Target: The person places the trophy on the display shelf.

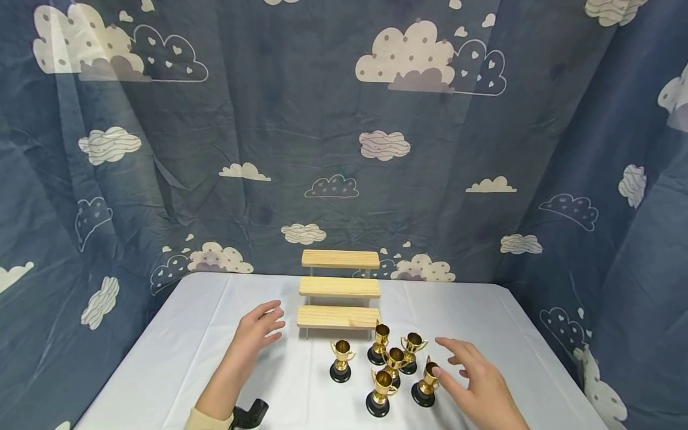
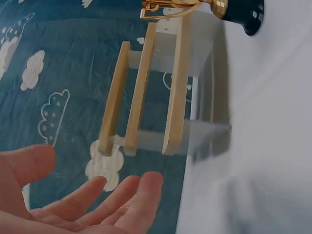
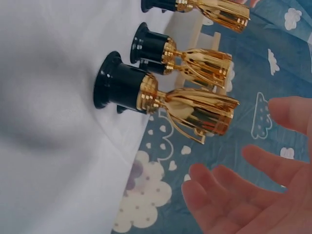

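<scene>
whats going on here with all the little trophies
A person sits at a white-clothed table with both hands open and holding nothing. The right hand hovers beside the nearest of six small gold trophies, not gripping it. The trophies stand upright in a loose cluster on the cloth. The left hand hovers left of a three-step wooden riser, whose steps are bare.

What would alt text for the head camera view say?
Two open bare hands, left hand and right hand, hover over a white table beside six small gold trophies. Behind the trophies stands a three-step wooden shelf, against a blue cloud-print curtain.
</scene>
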Demonstrator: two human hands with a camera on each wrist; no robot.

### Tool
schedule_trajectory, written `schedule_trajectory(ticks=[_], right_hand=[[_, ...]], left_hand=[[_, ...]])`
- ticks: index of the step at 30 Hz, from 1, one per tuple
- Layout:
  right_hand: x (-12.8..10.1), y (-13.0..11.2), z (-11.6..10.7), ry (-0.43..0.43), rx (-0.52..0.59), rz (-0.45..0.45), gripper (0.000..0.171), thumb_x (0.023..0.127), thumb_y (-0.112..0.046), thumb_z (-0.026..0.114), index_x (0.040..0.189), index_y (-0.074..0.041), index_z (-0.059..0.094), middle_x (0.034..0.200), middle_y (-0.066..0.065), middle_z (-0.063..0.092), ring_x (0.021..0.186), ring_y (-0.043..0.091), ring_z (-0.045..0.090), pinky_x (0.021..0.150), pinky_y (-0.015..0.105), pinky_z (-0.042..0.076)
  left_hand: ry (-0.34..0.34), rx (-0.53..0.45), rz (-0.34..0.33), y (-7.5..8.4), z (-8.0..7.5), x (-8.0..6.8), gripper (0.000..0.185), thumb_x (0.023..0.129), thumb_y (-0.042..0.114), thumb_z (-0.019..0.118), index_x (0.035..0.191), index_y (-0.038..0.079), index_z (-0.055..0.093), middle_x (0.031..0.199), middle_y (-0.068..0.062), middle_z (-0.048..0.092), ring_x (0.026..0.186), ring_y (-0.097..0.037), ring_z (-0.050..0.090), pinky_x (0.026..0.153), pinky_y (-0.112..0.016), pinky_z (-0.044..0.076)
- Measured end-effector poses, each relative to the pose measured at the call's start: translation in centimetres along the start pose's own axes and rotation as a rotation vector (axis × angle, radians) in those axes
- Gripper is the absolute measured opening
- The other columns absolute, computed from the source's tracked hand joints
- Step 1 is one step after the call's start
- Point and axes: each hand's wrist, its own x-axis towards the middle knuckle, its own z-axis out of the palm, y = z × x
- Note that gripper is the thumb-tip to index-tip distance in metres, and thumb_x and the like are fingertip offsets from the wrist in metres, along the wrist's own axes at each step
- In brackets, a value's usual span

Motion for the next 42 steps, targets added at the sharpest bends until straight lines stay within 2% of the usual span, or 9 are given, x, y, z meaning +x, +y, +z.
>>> schedule_trajectory(ticks=[3, 8, 11, 16, 21, 32, 42], right_hand=[[0.1, -0.3, 0.2, -0.035, 0.02, 0.046, 0.048, 0.09, -0.044, 0.075, 0.133, -0.025, 0.062, 0.126, -0.001, 0.062, 0.093, 0.019, 0.067, 0.073, 0.039, 0.06], [0.2, -0.6, 0.8, -0.083, 0.026, 0.102, 0.049, 0.088, -0.046, 0.076, 0.131, -0.025, 0.064, 0.123, -0.004, 0.063, 0.089, 0.014, 0.065, 0.074, 0.035, 0.06], [0.2, -0.6, 1.1, -0.086, 0.025, 0.101, 0.049, 0.087, -0.043, 0.078, 0.129, -0.022, 0.066, 0.123, -0.003, 0.065, 0.086, 0.011, 0.064, 0.074, 0.035, 0.06], [0.1, -0.5, 1.8, -0.064, 0.015, 0.083, 0.04, 0.085, -0.033, 0.082, 0.121, -0.021, 0.07, 0.108, -0.009, 0.069, 0.078, 0.003, 0.062, 0.072, 0.031, 0.058], [0.0, -0.5, 2.1, -0.039, 0.011, 0.074, 0.038, 0.083, -0.026, 0.084, 0.118, -0.019, 0.072, 0.099, -0.012, 0.07, 0.072, 0.001, 0.061, 0.069, 0.029, 0.058], [-0.2, -0.8, 2.2, -0.01, 0.01, 0.052, 0.044, 0.08, -0.02, 0.086, 0.121, -0.019, 0.07, 0.096, -0.013, 0.069, 0.07, 0.0, 0.061, 0.067, 0.029, 0.058], [-0.3, -0.7, 2.1, -0.04, -0.019, 0.087, 0.047, 0.077, -0.026, 0.088, 0.12, -0.02, 0.072, 0.093, -0.016, 0.069, 0.069, 0.0, 0.06, 0.063, 0.026, 0.054]], left_hand=[[-0.016, -0.066, -0.026, -0.3, 0.3, 1.1, 0.053, 0.102, 0.028, 0.058, 0.145, 0.0, 0.047, 0.14, -0.027, 0.051, 0.125, -0.043, 0.055, 0.102, -0.05, 0.049], [-0.014, -0.107, -0.054, -1.2, 0.9, 2.5, 0.048, 0.102, 0.022, 0.054, 0.144, -0.003, 0.048, 0.137, -0.03, 0.051, 0.121, -0.043, 0.058, 0.103, -0.051, 0.049], [-0.003, -0.109, -0.081, -1.8, 1.3, 3.3, 0.047, 0.102, 0.02, 0.054, 0.143, -0.004, 0.049, 0.135, -0.031, 0.053, 0.117, -0.041, 0.06, 0.102, -0.049, 0.05], [-0.004, -0.104, -0.113, -2.7, 1.9, 4.3, 0.045, 0.102, 0.019, 0.053, 0.141, -0.004, 0.051, 0.13, -0.029, 0.056, 0.111, -0.035, 0.064, 0.097, -0.045, 0.054], [-0.013, -0.126, -0.119, -3.1, 2.4, 4.7, 0.045, 0.102, 0.019, 0.056, 0.141, -0.003, 0.052, 0.125, -0.026, 0.06, 0.105, -0.029, 0.067, 0.093, -0.043, 0.056], [0.023, -0.222, -0.149, -3.8, 2.6, 5.4, 0.047, 0.097, 0.007, 0.063, 0.141, -0.004, 0.051, 0.119, -0.023, 0.063, 0.097, -0.024, 0.069, 0.086, -0.036, 0.059], [0.043, -0.249, -0.144, -4.9, 3.2, 5.7, 0.045, 0.087, -0.006, 0.069, 0.131, -0.008, 0.06, 0.107, -0.021, 0.068, 0.086, -0.02, 0.07, 0.078, -0.032, 0.061]])
